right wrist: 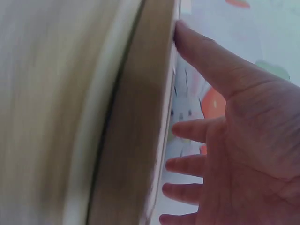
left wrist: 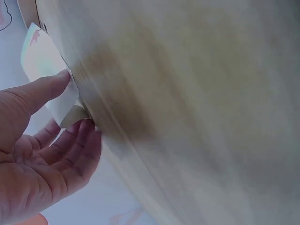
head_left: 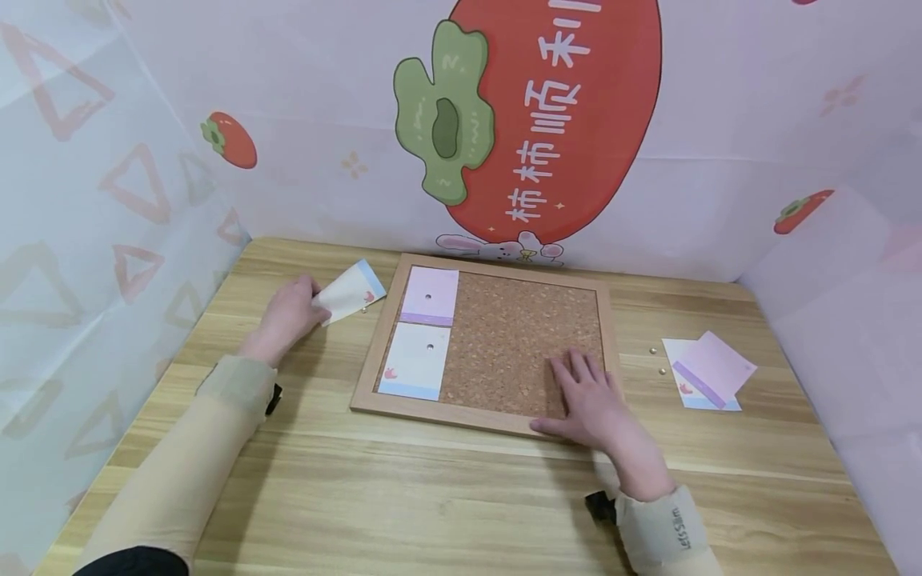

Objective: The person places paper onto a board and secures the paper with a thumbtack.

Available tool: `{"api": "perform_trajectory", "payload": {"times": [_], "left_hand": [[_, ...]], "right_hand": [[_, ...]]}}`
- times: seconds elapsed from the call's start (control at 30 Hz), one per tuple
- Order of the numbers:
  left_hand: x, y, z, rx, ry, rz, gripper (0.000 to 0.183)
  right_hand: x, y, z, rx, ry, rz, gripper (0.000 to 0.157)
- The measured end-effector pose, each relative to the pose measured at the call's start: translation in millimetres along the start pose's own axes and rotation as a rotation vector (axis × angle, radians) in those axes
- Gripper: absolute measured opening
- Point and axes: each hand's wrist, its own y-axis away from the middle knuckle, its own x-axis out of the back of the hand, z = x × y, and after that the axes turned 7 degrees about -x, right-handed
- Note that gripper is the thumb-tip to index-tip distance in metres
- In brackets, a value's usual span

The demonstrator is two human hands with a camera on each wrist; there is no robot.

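Note:
My left hand (head_left: 288, 314) pinches a white note sheet (head_left: 347, 296) with a blue edge and a small pink print, left of the cork board (head_left: 519, 336). In the left wrist view, the thumb lies on the sheet (left wrist: 41, 63) and the fingers are under its bent end. Fingers spread, my right hand (head_left: 594, 410) rests on the board's lower right part. The thumb reaches the front of the wooden frame (right wrist: 131, 117) in the right wrist view. A pink-purple note (head_left: 435, 286) and a white-blue note (head_left: 414, 370) lie along the board's left side, each with a pushpin.
One small pushpin (head_left: 363, 310) lies by the held sheet. Two more pushpins, a near one (head_left: 662, 371) and a far one (head_left: 652, 350), sit right of the board. Beyond them, a pink note (head_left: 723, 364) overlaps a white note (head_left: 677, 349). Printed cloth walls (head_left: 302, 192) enclose the wooden table (head_left: 403, 496).

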Motion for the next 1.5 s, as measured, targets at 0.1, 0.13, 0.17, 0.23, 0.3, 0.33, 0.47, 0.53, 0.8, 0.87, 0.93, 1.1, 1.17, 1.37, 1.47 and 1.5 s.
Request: {"api": "perform_trajectory", "payload": {"times": [0.1, 0.13, 0.17, 0.23, 0.3, 0.33, 0.47, 0.53, 0.8, 0.87, 0.93, 1.1, 1.17, 1.37, 1.47, 1.5], "left_hand": [[-1.5, -0.4, -1.1, 0.005, 0.021, 0.01, 0.058], [-1.9, -0.6, -1.6, 0.002, 0.026, 0.016, 0.062], [-2.4, -1.1, -2.4, 0.0, 0.033, 0.02, 0.065], [-2.4, -2.1, -4.7, -0.009, 0.056, 0.028, 0.07], [-2.4, -3.6, -8.9, -0.013, 0.077, 0.026, 0.075], [-2.1, -4.2, -10.8, -0.01, 0.094, 0.021, 0.078], [0.7, -5.8, -17.4, 0.021, 0.153, -0.007, 0.098], [3.5, -5.2, -19.1, 0.041, 0.208, -0.009, 0.105], [14.4, -2.7, -11.6, 0.037, 0.433, 0.074, 0.084], [17.6, -2.0, -4.0, 0.019, 0.465, 0.112, 0.073], [20.9, -1.5, 4.8, -0.003, 0.512, 0.155, 0.061], [27.1, -2.2, 24.8, -0.047, 0.569, 0.237, 0.045], [28.1, -2.7, 31.2, -0.06, 0.572, 0.25, 0.043], [22.1, -6.9, 46.5, -0.132, 0.635, 0.205, 0.041], [18.4, -7.9, 56.1, -0.154, 0.625, 0.131, 0.042], [17.5, -7.6, 59.7, -0.163, 0.609, 0.106, 0.043]], "right_hand": [[5.0, 4.7, 19.4, -0.009, -0.02, 0.008, 0.113], [6.1, 6.0, 25.7, -0.012, -0.033, 0.007, 0.114], [7.1, 7.1, 31.7, -0.016, -0.046, 0.003, 0.116], [8.6, 8.4, 42.4, -0.02, -0.076, -0.01, 0.117], [9.8, 8.4, 50.4, -0.026, -0.105, -0.029, 0.119], [10.3, 8.4, 53.0, -0.03, -0.117, -0.037, 0.12], [11.1, 6.7, 57.9, -0.023, -0.138, -0.059, 0.121], [11.0, 6.2, 57.8, -0.023, -0.135, -0.064, 0.121], [10.6, 5.9, 57.2, 0.005, -0.134, -0.043, 0.119], [11.0, 5.6, 57.7, 0.023, -0.14, -0.033, 0.118], [11.4, 5.2, 58.4, 0.035, -0.149, -0.029, 0.117], [12.9, 5.4, 61.6, 0.031, -0.172, -0.039, 0.113], [13.3, 5.7, 62.8, 0.034, -0.174, -0.039, 0.112], [12.8, 5.8, 64.2, 0.046, -0.164, -0.032, 0.11], [12.7, 5.7, 64.0, 0.051, -0.162, -0.03, 0.109], [12.8, 5.7, 63.9, 0.051, -0.163, -0.03, 0.108]]}}
